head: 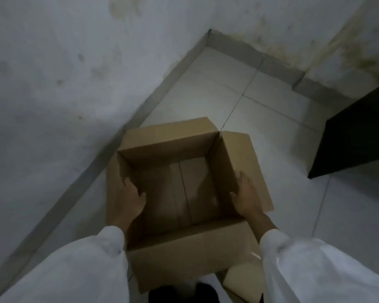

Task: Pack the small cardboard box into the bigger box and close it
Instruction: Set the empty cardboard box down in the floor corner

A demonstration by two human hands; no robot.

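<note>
looking down, i saw the bigger box (pixel 184 243) standing open on the tiled floor (pixel 271 119) near the wall corner, all four flaps turned outward and only its bottom seam showing inside. my left hand (pixel 130 199) gripped the left wall of the box, fingers outside and thumb over the rim, and my right hand (pixel 246 194) lay with fingers stretched on the right wall and its flap, not closed around anything. a corner of another cardboard piece (pixel 242 278) showed under my right sleeve (pixel 315 270); i could not tell if it was the small box.
</note>
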